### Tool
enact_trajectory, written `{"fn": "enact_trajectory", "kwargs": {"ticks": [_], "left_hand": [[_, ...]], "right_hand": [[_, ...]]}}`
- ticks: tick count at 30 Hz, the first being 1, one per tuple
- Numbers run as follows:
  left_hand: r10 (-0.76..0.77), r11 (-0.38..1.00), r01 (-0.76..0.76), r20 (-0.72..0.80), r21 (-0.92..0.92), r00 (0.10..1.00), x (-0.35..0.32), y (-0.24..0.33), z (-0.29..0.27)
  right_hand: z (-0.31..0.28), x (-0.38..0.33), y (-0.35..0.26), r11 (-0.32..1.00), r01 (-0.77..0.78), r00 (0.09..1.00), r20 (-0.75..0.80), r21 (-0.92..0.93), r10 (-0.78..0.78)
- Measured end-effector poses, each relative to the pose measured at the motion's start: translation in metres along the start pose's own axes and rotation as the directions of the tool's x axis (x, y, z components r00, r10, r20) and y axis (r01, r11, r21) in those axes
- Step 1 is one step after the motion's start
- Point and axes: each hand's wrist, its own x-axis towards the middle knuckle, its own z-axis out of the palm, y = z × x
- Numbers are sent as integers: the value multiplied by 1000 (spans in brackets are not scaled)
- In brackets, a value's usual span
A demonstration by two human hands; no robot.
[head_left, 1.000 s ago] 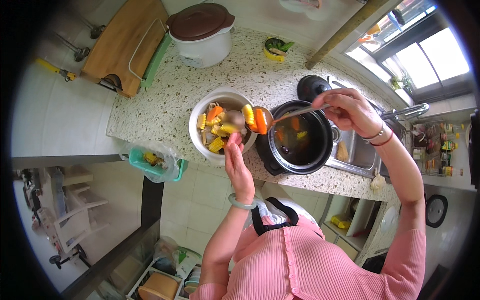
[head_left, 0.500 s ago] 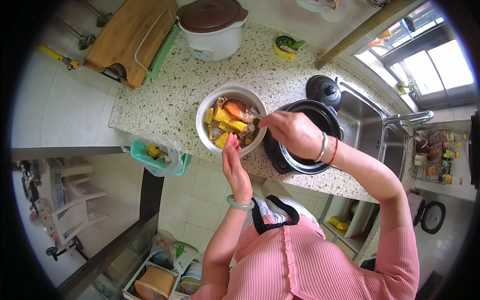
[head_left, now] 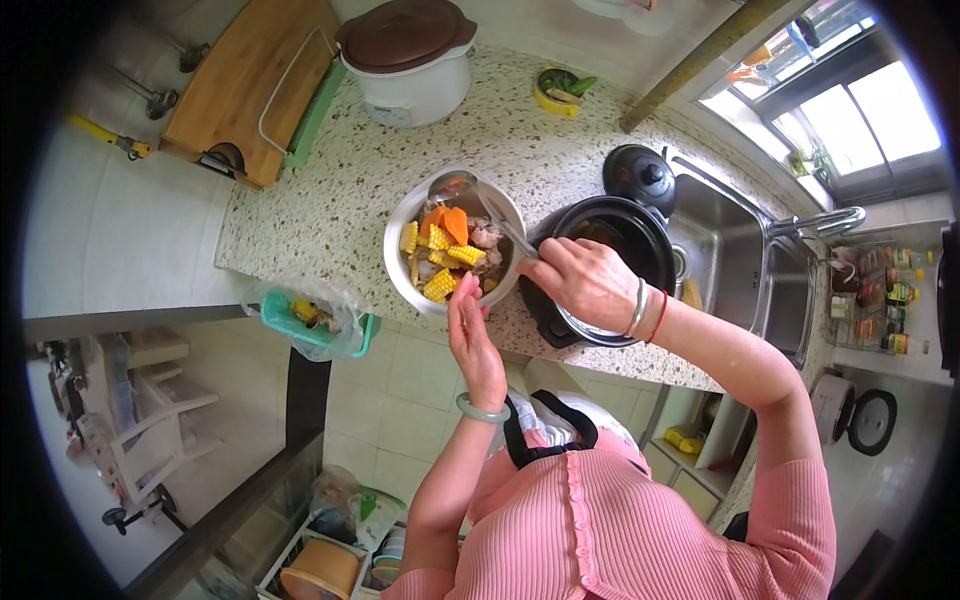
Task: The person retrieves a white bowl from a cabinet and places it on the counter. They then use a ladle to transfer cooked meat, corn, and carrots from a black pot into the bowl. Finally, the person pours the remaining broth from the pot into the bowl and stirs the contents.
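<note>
White bowl (head_left: 392, 250) holding corn (head_left: 440, 286), carrot (head_left: 456, 226), meat (head_left: 486, 236)

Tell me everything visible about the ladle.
The ladle looks like shiny metal: a rounded, shallow head on a long, slim handle. The right hand grips the handle's near end. From there it slants forward and left, its head over the far side of the white bowl, beyond the carrot pieces. Brownish-orange tones show in the head; whether it holds anything or touches the bowl, I can't tell.
</note>
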Motion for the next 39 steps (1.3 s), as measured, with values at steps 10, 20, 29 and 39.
{"fn": "enact_trajectory", "kwargs": {"ticks": [10,20,29,39], "left_hand": [[26,999,-28,100,16,995,-8,-13,24],[28,998,-39,192,54,981,-18,-21,44],[33,996,-47,176,76,984,-21,-26,38],[1,999,-8,148,51,989,-27,-22,40]], "right_hand": [[-79,-58,16,8,-328,606,203,945,769],[-86,-143,10,832,-480,873,54,279,485],[-16,-133,47,964,132,962,266,-231,-68],[-21,-128,70,880,252,905,420,-402,-68]]}}
